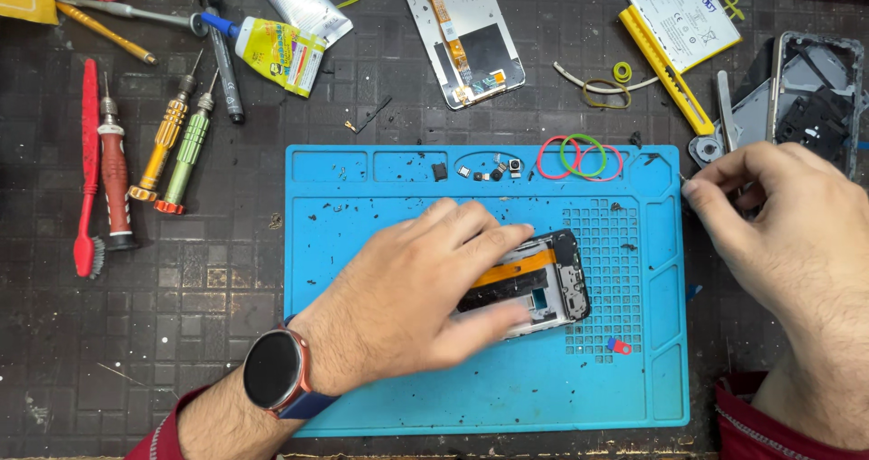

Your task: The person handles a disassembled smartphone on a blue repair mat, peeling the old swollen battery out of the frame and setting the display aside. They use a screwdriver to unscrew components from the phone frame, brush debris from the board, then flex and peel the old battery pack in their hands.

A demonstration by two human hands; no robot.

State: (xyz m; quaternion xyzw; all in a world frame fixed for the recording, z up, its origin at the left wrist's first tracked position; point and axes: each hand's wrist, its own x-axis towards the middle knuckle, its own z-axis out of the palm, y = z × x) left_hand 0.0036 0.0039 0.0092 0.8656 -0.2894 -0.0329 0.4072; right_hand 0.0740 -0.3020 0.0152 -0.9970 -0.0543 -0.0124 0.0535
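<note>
Dark gridded worktop (208, 315), tools scattered along the top and left. Blue silicone repair mat (380, 406) in the middle, flecked with black debris.

Left hand (412, 297) lies flat on the mat, fingers spread wide, pressing down on an opened phone frame (552, 283). Frame sits slightly tilted near mat centre, over the left edge of the mat's grid of small cells; orange flex ribbon runs across its exposed inside. Round black smartwatch (274, 369) on that wrist.

Right hand (783, 215) is off the mat's right edge, fingertips pinched narrow on something thin; too small to tell what.

Right of it: another stripped phone housing (815, 98), grey and black. Top centre: detached screen panel (466, 30) face down, flex cable showing. Top right: flat battery (683, 12) with a yellow pry tool (665, 71) beside it.

Top left: glue tube (276, 52), yellow-green label. Left: red brush (88, 170), red, orange and green screwdrivers (167, 143) side by side.

Mat's top tray: red and green rubber bands (579, 157), overlapping. Left of them small camera modules (498, 168) and loose bits.
</note>
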